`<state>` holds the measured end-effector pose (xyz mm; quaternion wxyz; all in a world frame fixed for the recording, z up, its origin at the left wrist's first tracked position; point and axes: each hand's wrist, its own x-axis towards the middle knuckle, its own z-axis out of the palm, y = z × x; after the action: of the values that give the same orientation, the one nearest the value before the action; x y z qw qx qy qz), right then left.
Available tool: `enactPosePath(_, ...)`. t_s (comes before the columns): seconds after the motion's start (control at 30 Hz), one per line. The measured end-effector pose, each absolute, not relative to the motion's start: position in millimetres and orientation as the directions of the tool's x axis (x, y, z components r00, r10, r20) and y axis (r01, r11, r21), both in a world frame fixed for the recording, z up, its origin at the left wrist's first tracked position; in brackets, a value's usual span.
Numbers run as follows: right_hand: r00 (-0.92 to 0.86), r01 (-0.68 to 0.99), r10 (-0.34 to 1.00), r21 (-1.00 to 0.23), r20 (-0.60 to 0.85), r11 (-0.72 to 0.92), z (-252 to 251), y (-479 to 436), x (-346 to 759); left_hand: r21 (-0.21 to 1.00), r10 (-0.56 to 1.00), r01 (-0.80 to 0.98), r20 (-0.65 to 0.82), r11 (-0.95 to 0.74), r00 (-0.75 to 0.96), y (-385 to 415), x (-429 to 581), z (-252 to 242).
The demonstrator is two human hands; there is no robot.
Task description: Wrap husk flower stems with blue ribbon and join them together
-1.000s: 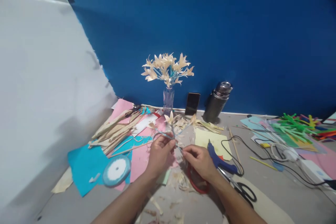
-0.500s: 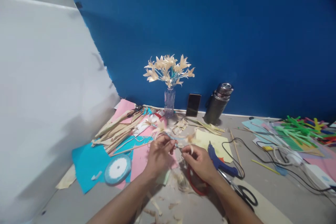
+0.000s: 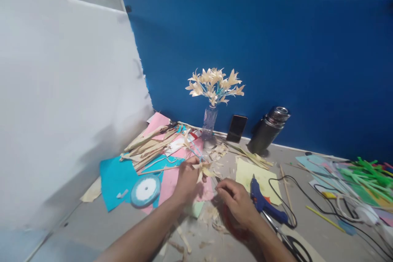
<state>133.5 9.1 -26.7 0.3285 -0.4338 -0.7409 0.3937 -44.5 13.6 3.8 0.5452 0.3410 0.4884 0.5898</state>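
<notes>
My left hand is closed around the thin blue stems of pale, petalled husk-like flowers. One bloom shows at its fingertips, and another flower points up and away toward the vase. My right hand is a little apart to the right, its fingers curled together. Whatever lies in its grip is mostly hidden; a dark tip shows near the fingers. Below that palm, a blurred red loop is partly covered. Pale scraps lie under both hands.
A clear vase of similar flowers stands behind, beside a phone and a flask. Right are a blue glue gun, black-handled scissors and cables. Left lie a blue ribbon spool, dry husk strips and coloured sheets.
My hands have moved apart, and the right no longer meets the stem. The flower in my left hand has turned, bringing a bloom to the fingertips. The whole view has shifted and tilted.
</notes>
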Motion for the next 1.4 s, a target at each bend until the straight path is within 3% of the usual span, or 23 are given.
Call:
enactPosePath(0.3, -0.441, 0.36, 0.889, -0.882, 0.126, 0.304, -25, 5, 134, 0.885, 0.993, -0.465, -0.08, 0.03, -0.089, 17, -45, -6)
enactPosePath(0.53, -0.435, 0.416, 0.899, -0.878, 0.038, 0.239, -25, 0, 133, 0.807, 0.983, -0.58, -0.176, 0.109, -0.06, 16, -44, -10)
enactPosePath(0.97, -0.433, 0.305, 0.897, -0.921, 0.091, 0.24, -24, 0, 134, 0.818, 0.99, -0.574, -0.101, 0.029, -0.095, 11, -42, 2)
enactPosePath(1.23, -0.387, 0.257, 0.922, -0.96, 0.006, 0.114, -28, 0, 131, 0.753, 0.993, -0.649, -0.105, 0.114, 0.053, 11, -46, 2)
enactPosePath(1.4, -0.376, 0.294, 0.927, -0.947, 0.01, 0.13, -29, -3, 127, 0.722, 0.992, -0.681, -0.108, 0.123, 0.064, 11, -47, 0)
